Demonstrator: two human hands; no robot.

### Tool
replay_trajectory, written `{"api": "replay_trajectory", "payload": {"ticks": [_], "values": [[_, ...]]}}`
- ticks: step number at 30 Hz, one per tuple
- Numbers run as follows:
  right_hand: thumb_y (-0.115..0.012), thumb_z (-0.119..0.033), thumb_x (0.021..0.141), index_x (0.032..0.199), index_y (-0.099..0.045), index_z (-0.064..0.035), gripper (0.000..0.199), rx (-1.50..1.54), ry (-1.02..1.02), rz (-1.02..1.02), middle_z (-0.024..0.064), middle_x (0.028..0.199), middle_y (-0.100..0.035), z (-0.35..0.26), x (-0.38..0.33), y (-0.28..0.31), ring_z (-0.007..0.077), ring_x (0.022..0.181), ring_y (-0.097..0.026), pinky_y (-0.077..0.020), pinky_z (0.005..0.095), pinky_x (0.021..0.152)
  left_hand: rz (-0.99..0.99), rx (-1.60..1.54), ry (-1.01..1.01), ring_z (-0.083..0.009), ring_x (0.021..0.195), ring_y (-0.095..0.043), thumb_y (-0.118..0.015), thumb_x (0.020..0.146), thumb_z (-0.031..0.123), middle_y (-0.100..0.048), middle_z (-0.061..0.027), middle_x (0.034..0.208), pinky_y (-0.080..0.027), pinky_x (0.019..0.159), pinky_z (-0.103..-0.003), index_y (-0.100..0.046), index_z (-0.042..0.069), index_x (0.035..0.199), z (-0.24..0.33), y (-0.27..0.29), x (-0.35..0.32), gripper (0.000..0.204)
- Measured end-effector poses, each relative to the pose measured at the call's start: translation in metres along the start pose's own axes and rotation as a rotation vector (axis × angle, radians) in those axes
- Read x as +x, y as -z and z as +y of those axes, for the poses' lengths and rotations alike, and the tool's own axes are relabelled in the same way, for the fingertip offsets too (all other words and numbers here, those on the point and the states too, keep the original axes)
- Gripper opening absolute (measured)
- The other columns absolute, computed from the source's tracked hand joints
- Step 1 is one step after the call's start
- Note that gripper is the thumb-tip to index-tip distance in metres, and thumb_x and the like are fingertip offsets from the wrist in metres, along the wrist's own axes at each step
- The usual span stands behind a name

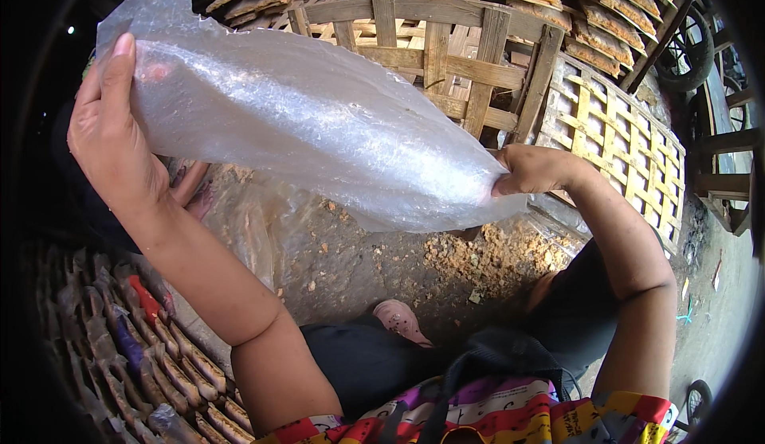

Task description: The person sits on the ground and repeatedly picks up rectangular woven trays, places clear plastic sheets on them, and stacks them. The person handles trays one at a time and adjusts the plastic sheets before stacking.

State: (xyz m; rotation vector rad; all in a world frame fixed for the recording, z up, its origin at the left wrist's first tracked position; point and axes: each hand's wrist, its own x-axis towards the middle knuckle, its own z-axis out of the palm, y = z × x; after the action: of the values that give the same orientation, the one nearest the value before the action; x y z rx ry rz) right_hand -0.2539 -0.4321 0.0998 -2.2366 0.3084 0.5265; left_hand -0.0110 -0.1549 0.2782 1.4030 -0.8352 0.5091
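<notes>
Right hand (pixel 532 172) fingertips hidden behind clear plastic sheet (pixel 303 117); packet rows (pixel 151 364) edge-cropped.

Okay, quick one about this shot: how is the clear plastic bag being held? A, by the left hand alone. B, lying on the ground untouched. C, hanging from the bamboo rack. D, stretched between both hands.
D: the left hand grips one end of the clear plastic bag and the right hand pinches the other end, so it spans between them above the dirt ground.
</notes>
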Motion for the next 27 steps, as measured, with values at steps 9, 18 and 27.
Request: {"api": "replay_trajectory", "payload": {"ticks": [9,18,27], "values": [[-0.071,-0.041,0.085,0.111,-0.065,0.0034,0.052,0.146,-0.031,-0.033,0.0184,0.102,-0.070,-0.028,0.004,0.000,0.0263,0.098,-0.065,-0.0486,0.0369,0.085,0.069,-0.042,0.014,-0.0121,0.080,-0.061,-0.068,0.088,0.013,-0.068,-0.0080,0.089,-0.047,0.077,-0.024,-0.069,-0.005,0.099,-0.007,0.004,0.002,0.021],[-0.072,-0.026,0.082,0.108,-0.067,0.0036,0.040,-0.091,-0.058,-0.113,0.0193,0.097,-0.070,-0.012,-0.002,0.011,0.0286,0.093,-0.066,-0.0478,0.0382,0.085,0.247,0.028,-0.035,-0.0142,0.082,-0.062,-0.068,0.088,0.014,-0.068,-0.0097,0.091,-0.048,0.080,-0.026,-0.068,-0.008,0.101,-0.011,0.035,0.017,0.025],[-0.074,-0.027,0.083,0.096,-0.068,0.0055,0.035,-0.192,0.004,0.021,0.0142,0.080,-0.070,-0.027,-0.019,0.019,0.0197,0.073,-0.064,-0.0470,0.0372,0.068,0.283,0.133,-0.016,-0.0144,0.078,-0.063,-0.068,0.089,0.017,-0.069,-0.0084,0.088,-0.049,0.074,-0.026,-0.069,-0.007,0.098,-0.019,0.063,0.024,0.026]]}}
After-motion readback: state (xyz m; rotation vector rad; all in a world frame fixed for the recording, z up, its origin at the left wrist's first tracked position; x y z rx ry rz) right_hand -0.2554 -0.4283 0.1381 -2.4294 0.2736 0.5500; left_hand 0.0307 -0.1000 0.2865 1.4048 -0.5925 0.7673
